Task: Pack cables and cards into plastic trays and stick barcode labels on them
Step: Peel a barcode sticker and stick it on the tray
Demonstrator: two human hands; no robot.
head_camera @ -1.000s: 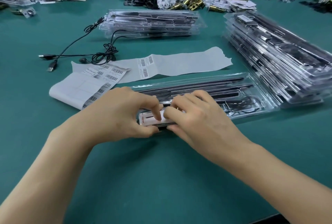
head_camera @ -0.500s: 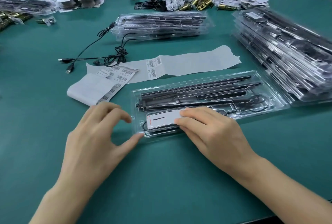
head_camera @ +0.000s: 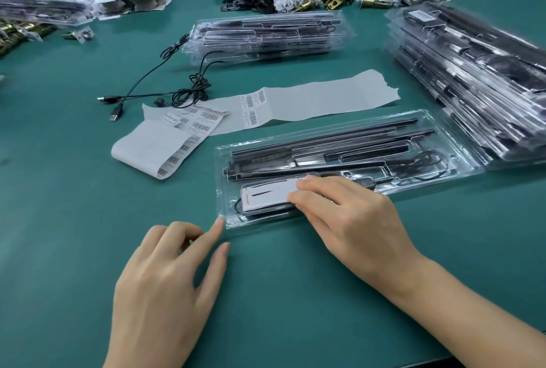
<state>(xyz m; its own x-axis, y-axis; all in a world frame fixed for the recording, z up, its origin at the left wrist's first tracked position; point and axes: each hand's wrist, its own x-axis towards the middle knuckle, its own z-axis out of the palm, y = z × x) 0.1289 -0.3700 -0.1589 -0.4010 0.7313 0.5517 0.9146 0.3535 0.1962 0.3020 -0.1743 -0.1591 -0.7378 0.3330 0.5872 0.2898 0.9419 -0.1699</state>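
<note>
A clear plastic tray (head_camera: 461,143) lies in front of me on the green table, holding black bars and a black cable. A white card (head_camera: 266,194) with an orange mark sits in its near-left compartment. My right hand (head_camera: 348,217) lies flat with its fingertips pressing on the right end of the card. My left hand (head_camera: 165,279) rests on the table, holding nothing, its index fingertip touching the tray's near-left corner. A strip of barcode labels (head_camera: 189,131) lies curled to the left of the tray, and a long backing sheet (head_camera: 319,98) with a few labels lies behind it.
A loose black USB cable (head_camera: 189,90) lies behind the labels. One stack of filled trays (head_camera: 266,33) stands at the back centre, a taller stack (head_camera: 478,78) at the right. Brass hardware, black parts and paper packets crowd the far edge of the table.
My left hand has left the card and drawn back toward me onto the table. My right hand stays pressing on the card. The view has tilted slightly.
</note>
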